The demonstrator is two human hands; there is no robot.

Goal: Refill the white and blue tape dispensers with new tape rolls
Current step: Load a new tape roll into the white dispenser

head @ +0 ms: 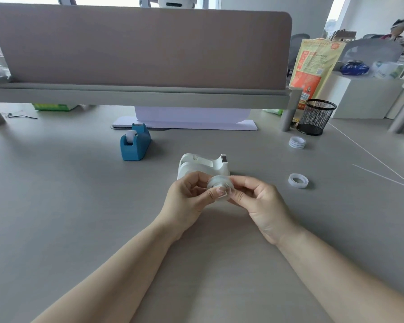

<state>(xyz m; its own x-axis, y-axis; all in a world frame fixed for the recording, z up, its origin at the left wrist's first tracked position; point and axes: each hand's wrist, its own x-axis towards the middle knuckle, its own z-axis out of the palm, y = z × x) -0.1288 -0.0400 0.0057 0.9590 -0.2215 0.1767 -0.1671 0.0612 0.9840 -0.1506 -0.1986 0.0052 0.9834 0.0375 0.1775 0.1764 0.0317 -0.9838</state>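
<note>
My left hand [187, 196] and my right hand [260, 206] both pinch a clear tape roll [219, 186] just above the desk, with my left thumb pressed on its side. Right behind it stands the white tape dispenser [202, 165], its roll bay without a roll and its cutter at the right end. The blue tape dispenser [134, 143] sits further back on the left with a white roll in it. One loose tape roll [298, 180] lies flat to the right, and a small stack of rolls [297, 142] lies further back.
A black mesh pen cup [316, 117] stands at the back right beside an orange bag [313, 66]. A grey divider panel and shelf [138, 94] cross the back of the desk, with a white monitor base [184, 123] under it. Thin white cords [371, 157] run along the right.
</note>
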